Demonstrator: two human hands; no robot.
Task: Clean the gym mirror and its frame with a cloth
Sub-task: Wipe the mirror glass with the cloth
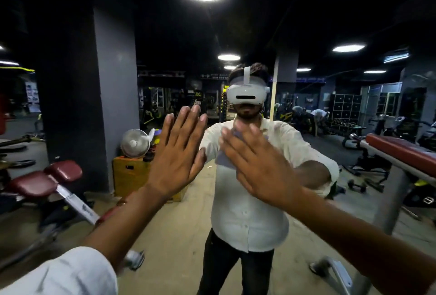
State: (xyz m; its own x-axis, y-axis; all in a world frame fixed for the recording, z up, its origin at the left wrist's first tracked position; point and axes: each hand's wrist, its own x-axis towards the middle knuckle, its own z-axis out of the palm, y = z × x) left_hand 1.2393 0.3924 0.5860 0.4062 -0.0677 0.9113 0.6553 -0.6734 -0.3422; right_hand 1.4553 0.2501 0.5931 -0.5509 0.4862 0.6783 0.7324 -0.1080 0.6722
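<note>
The gym mirror (165, 35) fills the whole view, and its frame is out of sight. My left hand (175, 153) lies flat on the glass with straight, spread fingers, a little left of centre. Beside it, my right hand (257, 165) presses a pale bluish cloth (224, 159) against the mirror with straight fingers; the hand is motion-blurred. Only the cloth's edges show from under the palm. My own reflection in a white shirt and a white headset stands behind both hands.
The glass reflects a dark gym: red padded benches at left (44, 181) and right (401, 150), a dark pillar (89, 96), a fan on a yellow box (134, 143), dumbbells on the floor (357, 186), and people by the far right racks.
</note>
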